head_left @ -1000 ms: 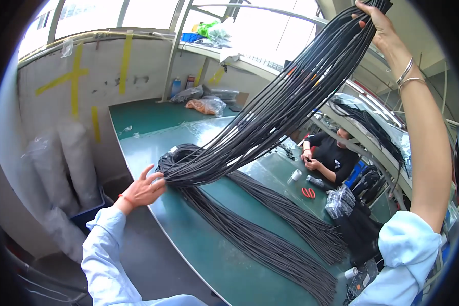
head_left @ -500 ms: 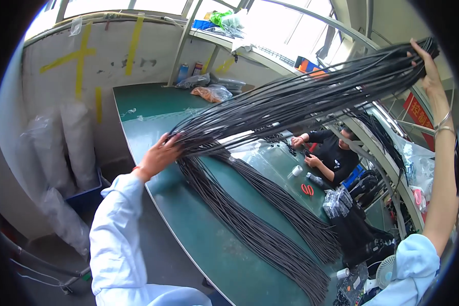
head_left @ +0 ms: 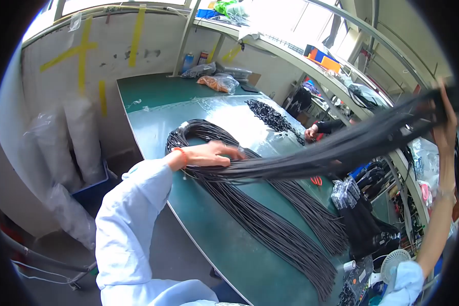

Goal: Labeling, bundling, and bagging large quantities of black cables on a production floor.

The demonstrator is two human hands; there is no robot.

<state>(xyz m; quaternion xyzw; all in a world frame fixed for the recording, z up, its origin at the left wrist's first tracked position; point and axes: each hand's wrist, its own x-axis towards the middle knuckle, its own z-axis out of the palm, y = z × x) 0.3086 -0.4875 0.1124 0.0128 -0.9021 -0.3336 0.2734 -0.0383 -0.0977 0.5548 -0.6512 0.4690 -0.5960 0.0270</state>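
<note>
A thick bundle of long black cords (head_left: 341,148) stretches from the green table (head_left: 153,97) up to the right. My right hand (head_left: 446,125) is raised at the far right and grips the lifted end of the bundle. My left hand (head_left: 214,154), in a light blue sleeve with an orange band at the wrist, lies flat with fingers spread on the cords where they meet the table. Behind it the cords curve in a loop (head_left: 199,130). More black cords (head_left: 270,224) lie in two long strands along the table toward me.
A pile of small black parts (head_left: 270,115) and bagged items (head_left: 217,81) lie farther along the table. Another person's hand (head_left: 311,133) works at the table's right side. Clear plastic bags (head_left: 61,148) stand against the left wall. A small white fan (head_left: 395,262) sits low right.
My right hand has swung the lifted cords down from high overhead to a lower slant at the right. My left hand moved onto the cords and the view tilted toward the table.
</note>
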